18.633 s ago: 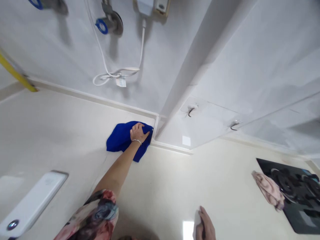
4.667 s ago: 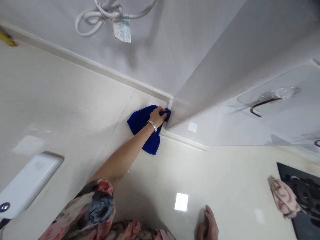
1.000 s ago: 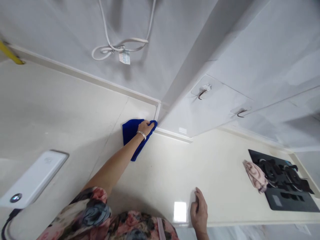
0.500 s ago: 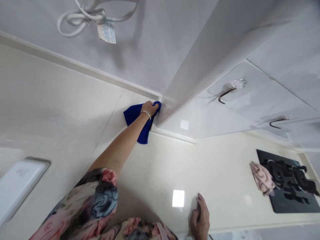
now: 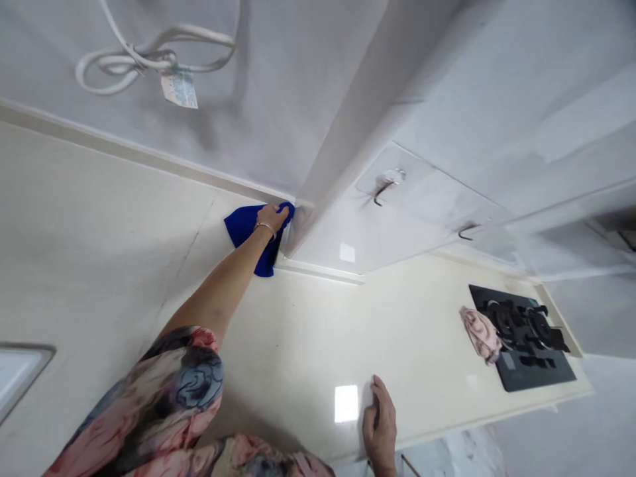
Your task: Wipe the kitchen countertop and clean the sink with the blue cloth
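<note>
My left hand (image 5: pixel 273 216) reaches far across the cream countertop (image 5: pixel 308 331) and is closed on a blue cloth (image 5: pixel 246 228), pressed into the inner corner where the counter meets the grey wall and a jutting wall column (image 5: pixel 342 126). A thin bracelet sits on that wrist. My right hand (image 5: pixel 380 424) lies flat with fingers stretched out on the counter near its front edge, holding nothing.
A black gas hob (image 5: pixel 521 334) sits at the right end of the counter, with a crumpled pink cloth (image 5: pixel 479 333) beside it. Two wall hooks (image 5: pixel 385 187) hang on the right wall. A looped white cable with a tag (image 5: pixel 149 63) hangs on the back wall. A white object (image 5: pixel 17 374) lies at the left edge.
The view has shifted, so the cloth and hand appear further left. My left hand still presses the blue cloth into the corner. My right hand stays resting on the counter edge.
</note>
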A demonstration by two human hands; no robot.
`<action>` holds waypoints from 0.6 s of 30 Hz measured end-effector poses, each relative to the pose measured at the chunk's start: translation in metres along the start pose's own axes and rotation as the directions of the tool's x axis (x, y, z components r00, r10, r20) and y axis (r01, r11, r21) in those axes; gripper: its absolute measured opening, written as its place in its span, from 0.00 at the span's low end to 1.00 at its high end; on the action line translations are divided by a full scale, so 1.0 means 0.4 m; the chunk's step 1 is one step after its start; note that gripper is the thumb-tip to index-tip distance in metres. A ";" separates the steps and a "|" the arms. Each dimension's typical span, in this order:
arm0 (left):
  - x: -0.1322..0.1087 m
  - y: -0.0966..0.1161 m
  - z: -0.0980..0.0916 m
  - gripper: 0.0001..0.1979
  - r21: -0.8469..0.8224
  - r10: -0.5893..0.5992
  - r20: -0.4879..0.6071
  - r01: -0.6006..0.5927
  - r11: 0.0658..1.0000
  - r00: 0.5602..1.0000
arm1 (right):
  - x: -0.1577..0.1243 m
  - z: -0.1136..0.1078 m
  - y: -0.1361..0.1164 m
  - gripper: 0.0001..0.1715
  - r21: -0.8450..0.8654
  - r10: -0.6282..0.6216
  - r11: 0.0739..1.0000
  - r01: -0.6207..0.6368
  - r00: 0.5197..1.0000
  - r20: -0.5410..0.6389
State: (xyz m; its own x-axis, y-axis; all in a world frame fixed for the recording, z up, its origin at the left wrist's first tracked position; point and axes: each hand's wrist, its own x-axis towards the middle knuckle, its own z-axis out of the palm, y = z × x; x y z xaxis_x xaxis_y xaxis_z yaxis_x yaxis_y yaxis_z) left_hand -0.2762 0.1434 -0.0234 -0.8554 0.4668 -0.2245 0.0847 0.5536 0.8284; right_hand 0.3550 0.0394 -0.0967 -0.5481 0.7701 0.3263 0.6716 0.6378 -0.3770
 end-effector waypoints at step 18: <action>-0.373 -0.131 -0.084 0.17 0.299 0.155 0.072 -0.169 0.939 0.985 | 0.013 0.035 0.011 0.25 0.049 -0.070 0.996 0.075 0.993 -0.098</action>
State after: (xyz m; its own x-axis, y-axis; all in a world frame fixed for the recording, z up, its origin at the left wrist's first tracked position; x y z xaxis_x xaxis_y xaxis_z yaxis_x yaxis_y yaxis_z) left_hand -0.1703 0.0218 -0.0162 -0.7928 0.5954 -0.1302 0.3773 0.6473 0.6623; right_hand 0.3483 0.0463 -0.1089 -0.5425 0.7185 0.4352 0.6035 0.6938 -0.3931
